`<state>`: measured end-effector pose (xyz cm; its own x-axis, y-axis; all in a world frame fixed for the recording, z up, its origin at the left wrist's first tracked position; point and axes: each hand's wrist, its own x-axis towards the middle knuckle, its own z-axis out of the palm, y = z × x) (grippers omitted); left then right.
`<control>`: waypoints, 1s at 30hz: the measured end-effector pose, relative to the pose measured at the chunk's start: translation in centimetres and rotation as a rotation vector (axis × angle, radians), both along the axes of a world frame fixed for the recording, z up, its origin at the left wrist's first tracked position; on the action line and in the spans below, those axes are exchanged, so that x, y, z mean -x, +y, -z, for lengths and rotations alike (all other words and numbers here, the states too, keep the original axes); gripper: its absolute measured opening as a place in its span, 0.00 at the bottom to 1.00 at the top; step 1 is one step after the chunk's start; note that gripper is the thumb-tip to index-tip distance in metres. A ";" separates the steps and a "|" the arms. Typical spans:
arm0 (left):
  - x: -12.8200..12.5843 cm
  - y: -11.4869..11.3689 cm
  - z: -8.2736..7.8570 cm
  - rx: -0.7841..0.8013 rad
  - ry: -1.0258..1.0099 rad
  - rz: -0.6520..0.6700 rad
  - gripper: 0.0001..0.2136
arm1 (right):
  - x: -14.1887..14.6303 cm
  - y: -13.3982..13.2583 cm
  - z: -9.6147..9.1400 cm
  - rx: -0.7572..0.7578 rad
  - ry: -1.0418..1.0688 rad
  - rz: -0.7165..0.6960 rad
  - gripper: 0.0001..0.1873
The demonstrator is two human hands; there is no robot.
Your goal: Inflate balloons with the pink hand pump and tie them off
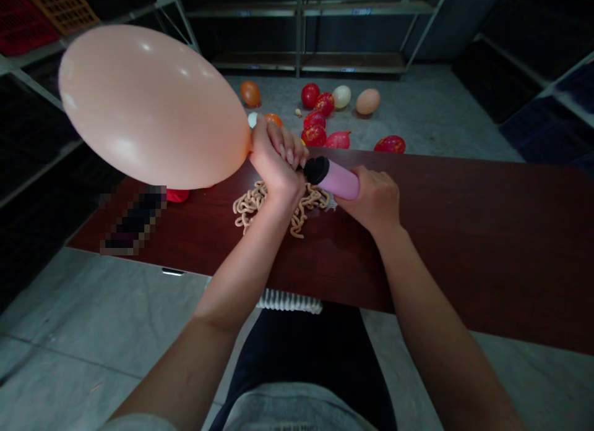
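A large inflated peach balloon sticks out up and to the left from my left hand. The fingers of that hand are closed around the balloon's neck, which they mostly hide. My right hand is wrapped round a pink balloon pump with a black end. That black end points left and meets the fingertips of my left hand; the exact contact is hidden. Below both hands, a tangled pile of beige, rope-like pieces lies on the dark red-brown table, partly covered by my left forearm.
On the floor beyond the table lie several balloons, among them an orange one, a red one and a peach one. Metal shelves stand behind. A pixelated dark object and something red sit at the table's left.
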<state>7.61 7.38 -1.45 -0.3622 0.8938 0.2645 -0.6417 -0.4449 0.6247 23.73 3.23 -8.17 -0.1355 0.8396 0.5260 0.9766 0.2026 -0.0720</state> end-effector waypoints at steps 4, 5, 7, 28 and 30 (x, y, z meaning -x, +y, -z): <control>-0.4 -0.3 -0.3 0.026 -0.028 0.007 0.29 | 0.2 -0.1 0.0 0.008 0.013 -0.017 0.21; -0.4 -0.4 -0.4 0.028 -0.036 0.012 0.29 | 0.2 0.0 0.0 0.007 0.015 -0.020 0.21; -0.4 -0.5 -0.6 0.033 -0.046 0.014 0.29 | 0.3 0.0 0.0 0.007 0.018 -0.024 0.21; -0.2 -0.5 -0.7 0.024 -0.012 -0.022 0.28 | 0.1 0.6 0.3 0.000 0.020 -0.008 0.25; -0.2 -0.8 -1.2 0.011 -0.055 -0.023 0.29 | -0.1 0.8 0.2 -0.008 0.020 -0.006 0.24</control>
